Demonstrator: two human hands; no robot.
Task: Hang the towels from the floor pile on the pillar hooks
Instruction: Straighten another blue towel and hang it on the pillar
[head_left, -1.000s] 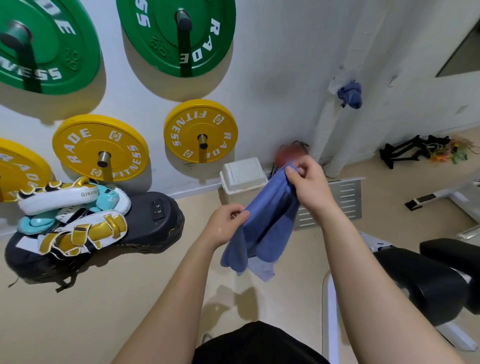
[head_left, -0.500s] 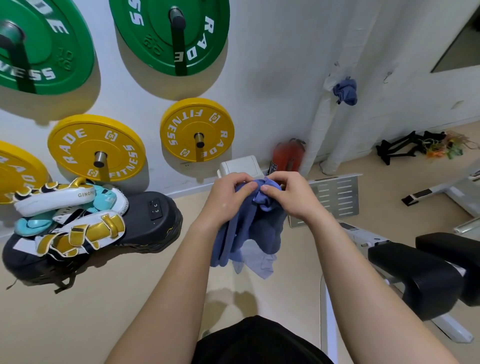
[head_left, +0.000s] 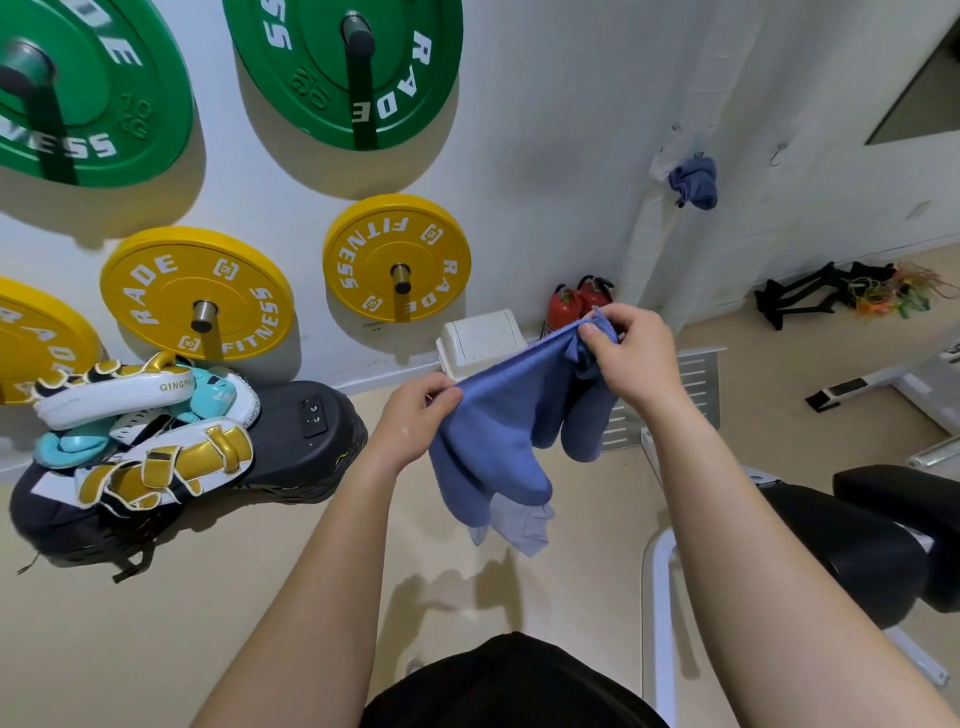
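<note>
At the centre of the frame the blue towel hangs above the floor, its top edge stretched taut: the left grip pinches one end and the right grip is curled round the bunched other end, probably to find a corner for hooking. Upper right, a second towel already hangs on the pillar, with a bare hook to its right.

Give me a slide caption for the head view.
The left hand and right hand pinch a blue towel by its top edge; a second towel hangs on the white pillar beyond.
</note>
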